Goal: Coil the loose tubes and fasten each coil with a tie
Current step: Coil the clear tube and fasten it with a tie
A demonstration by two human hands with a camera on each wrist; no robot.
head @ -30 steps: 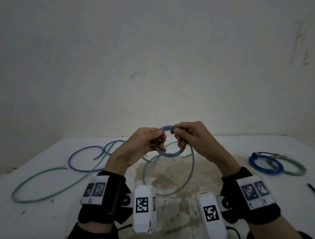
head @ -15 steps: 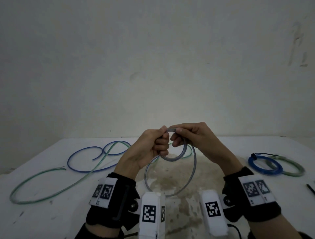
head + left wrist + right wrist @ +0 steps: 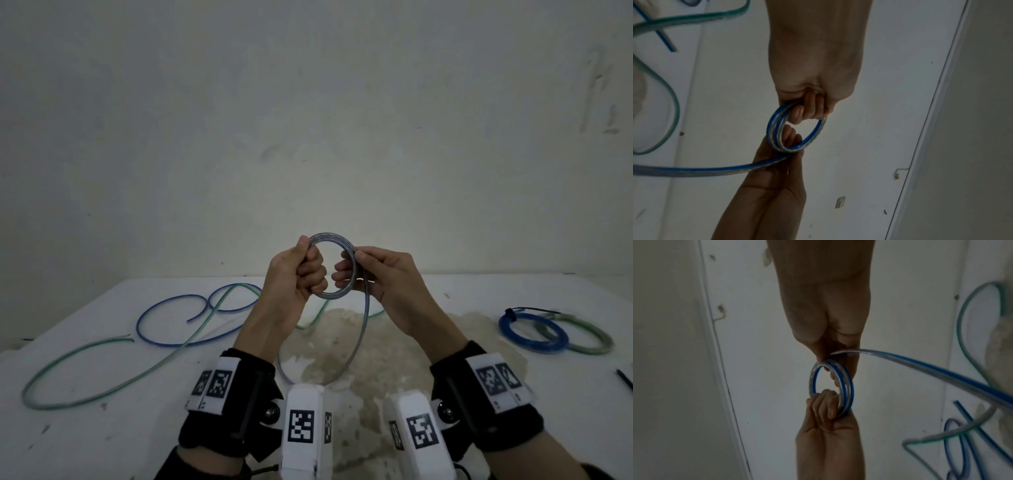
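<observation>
A: What is being held above the table [image 3: 445,394]?

B: A small coil [image 3: 331,267] of clear tube with a blue stripe is held up between both hands, in front of the wall. A couple of turns are seen lying side by side in the wrist views.

A: How is it gripped?

B: The left side of the coil is clasped in the left hand [image 3: 294,274] — the fingers are curled round the turns into a fist, with the thumb on top. The right side is pinched by the right hand [image 3: 380,277], thumb on the outer face and fingertips passed through the ring.

A: Is the whole tube wound up?

B: No. A loose tail [image 3: 356,342] is seen dropping from under the right hand, curving down toward the near edge and looping back left over a stained patch [image 3: 376,349] of the table top.

A: What else is laid out?

B: On the left, a loose blue tube [image 3: 164,339] is curled in open loops, and a long loose green tube [image 3: 102,394] is crossed over it, running out to the near left. On the far right, a blue coil [image 3: 532,330] is fastened with a black tie [image 3: 510,313], and a green coil [image 3: 582,337] is lain just beside it — the two overlap. A dark thin object [image 3: 625,378] is cut off at the right edge; what it is cannot be told.
</observation>
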